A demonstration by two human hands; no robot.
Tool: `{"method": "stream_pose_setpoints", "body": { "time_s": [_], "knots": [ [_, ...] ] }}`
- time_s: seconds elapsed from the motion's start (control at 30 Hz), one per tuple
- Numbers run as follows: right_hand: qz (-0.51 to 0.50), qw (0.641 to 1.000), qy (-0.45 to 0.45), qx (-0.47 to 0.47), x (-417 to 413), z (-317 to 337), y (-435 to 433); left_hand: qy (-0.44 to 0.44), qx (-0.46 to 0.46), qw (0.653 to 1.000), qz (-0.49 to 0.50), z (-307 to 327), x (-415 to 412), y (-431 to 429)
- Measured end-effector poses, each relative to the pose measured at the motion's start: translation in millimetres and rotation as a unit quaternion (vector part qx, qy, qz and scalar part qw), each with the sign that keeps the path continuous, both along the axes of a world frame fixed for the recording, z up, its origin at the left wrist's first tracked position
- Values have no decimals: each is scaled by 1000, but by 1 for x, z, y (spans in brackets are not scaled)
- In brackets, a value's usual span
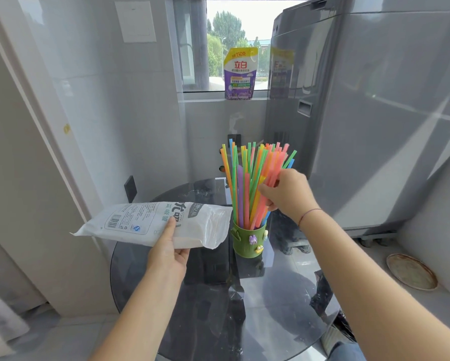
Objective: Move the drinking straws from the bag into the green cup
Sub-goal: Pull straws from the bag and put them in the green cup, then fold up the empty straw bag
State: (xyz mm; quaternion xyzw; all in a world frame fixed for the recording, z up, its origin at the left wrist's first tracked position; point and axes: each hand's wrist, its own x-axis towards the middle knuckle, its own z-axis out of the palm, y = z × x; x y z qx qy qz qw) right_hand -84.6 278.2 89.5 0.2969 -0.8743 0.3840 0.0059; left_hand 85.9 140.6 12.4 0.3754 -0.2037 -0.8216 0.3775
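Left hand (168, 252): forearm extended, gripping white bag (151, 220) level above bench (284, 295), thumb on top. Right hand (289, 194): reaching forward, fingers (267, 191) curled round straws (247, 183) standing bunched in green cup (247, 241) on bench.

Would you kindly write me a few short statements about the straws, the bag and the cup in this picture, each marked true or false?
1. The straws stand in the green cup. True.
2. The left hand holds the bag over the glass table. True.
3. The right hand lies flat on the glass table. False: it grips the straws above the cup.
4. The green cup lies on its side. False: it stands upright on the glass table.
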Motion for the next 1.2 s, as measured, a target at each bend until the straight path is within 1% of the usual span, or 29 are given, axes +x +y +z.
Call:
{"method": "stream_pose_setpoints", "body": {
  "time_s": [0.17,0.3,0.37,0.5,0.63,0.77,0.9,0.93,0.97,1.0,1.03,1.1,1.13,1.2],
  "knots": [
    [25,999,13,20,1,-16,-19,12,2,1000,-7,-1,-1,0],
    [21,998,12,53,6,-30,-24,98,31,993,-62,1,-1,0],
    [15,998,6,60,7,-39,-25,117,58,988,-77,3,0,1],
    [-6,999,-4,38,11,-51,-24,141,88,980,-107,7,3,4],
    [-40,999,0,8,15,-52,-22,172,85,971,-146,6,5,5],
    [-79,997,9,-24,17,-49,-17,173,57,965,-189,10,6,9],
    [-63,998,20,-10,24,-44,-9,149,43,962,-224,13,4,16],
    [-41,999,22,-23,28,-42,-6,143,42,961,-232,14,4,18],
    [2,999,19,-41,32,-40,-3,136,41,960,-241,14,5,21],
    [67,996,6,-58,38,-36,2,126,39,958,-254,14,5,23],
    [145,987,-20,-69,44,-32,6,118,38,955,-269,15,6,25],
    [283,955,-73,-53,55,-24,10,101,34,949,-297,14,8,28],
    [319,943,-80,-43,58,-21,12,94,40,946,-308,13,9,29],
    [332,938,-84,-57,60,-19,12,84,53,938,-332,11,11,29]
  ]
}}
